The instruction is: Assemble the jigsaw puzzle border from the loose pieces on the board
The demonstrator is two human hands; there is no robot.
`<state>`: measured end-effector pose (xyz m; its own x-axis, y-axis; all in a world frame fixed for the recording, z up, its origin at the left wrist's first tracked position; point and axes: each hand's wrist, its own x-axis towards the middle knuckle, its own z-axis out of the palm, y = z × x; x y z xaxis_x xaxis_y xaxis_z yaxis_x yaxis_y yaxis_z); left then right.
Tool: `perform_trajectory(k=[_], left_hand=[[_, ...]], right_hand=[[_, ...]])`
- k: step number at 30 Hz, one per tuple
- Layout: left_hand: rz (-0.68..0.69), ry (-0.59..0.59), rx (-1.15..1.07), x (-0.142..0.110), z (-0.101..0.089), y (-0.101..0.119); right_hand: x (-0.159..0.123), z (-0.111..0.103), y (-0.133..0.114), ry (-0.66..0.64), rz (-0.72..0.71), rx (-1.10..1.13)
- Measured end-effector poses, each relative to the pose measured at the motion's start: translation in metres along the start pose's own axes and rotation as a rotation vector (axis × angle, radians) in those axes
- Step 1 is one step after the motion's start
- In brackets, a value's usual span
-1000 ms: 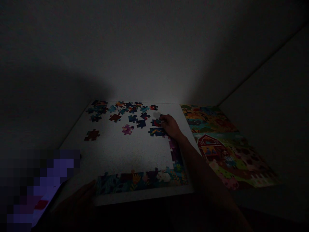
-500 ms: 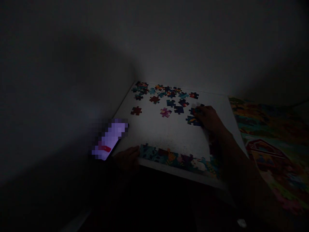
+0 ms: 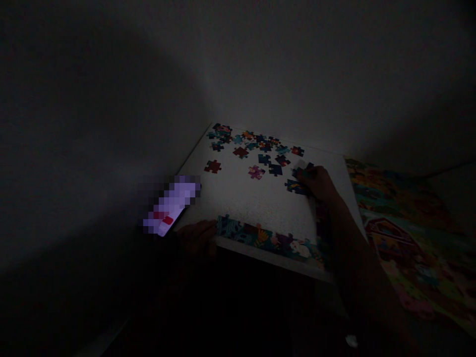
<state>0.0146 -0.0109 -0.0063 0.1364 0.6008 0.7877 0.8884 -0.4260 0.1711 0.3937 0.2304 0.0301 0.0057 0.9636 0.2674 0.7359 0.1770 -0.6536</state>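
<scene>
In dim light, my right hand (image 3: 320, 182) is closed on a dark puzzle piece (image 3: 302, 172) at the right side of the white tabletop (image 3: 223, 196). A dark blue puzzle piece with a yellow mark (image 3: 295, 187) lies just below its fingertips. My left hand (image 3: 197, 238) rests at the near left corner with fingers stretched out, beside the left end of a joined puzzle strip (image 3: 262, 236). The strip runs along the near edge and shows plants and a white rabbit. My right forearm partly covers joined pieces (image 3: 322, 223) at the right edge.
Several loose pieces (image 3: 265, 145) lie across the far part of the table. A pink piece (image 3: 256, 172) and a brown piece (image 3: 213, 166) sit nearer. A lit phone (image 3: 174, 203) stands by the left edge. To the right spreads a colourful farm picture (image 3: 390, 238). Walls close the back and left.
The view has shifted slightly. My right hand stays near the same spot with the puzzle piece in its fingers. My left hand remains at the near corner.
</scene>
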Motion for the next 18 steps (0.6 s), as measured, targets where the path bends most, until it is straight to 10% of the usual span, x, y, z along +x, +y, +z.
perform_trajectory(k=[6,18], left_hand=[[-0.014,0.035,0.023,0.003,0.004,0.002],[-0.017,-0.001,0.001,0.003,0.003,-0.002]], right_hand=[[-0.014,0.000,-0.025,0.105,0.141,0.216],[-0.039,-0.014,-0.082,-0.296,0.255,0.633]])
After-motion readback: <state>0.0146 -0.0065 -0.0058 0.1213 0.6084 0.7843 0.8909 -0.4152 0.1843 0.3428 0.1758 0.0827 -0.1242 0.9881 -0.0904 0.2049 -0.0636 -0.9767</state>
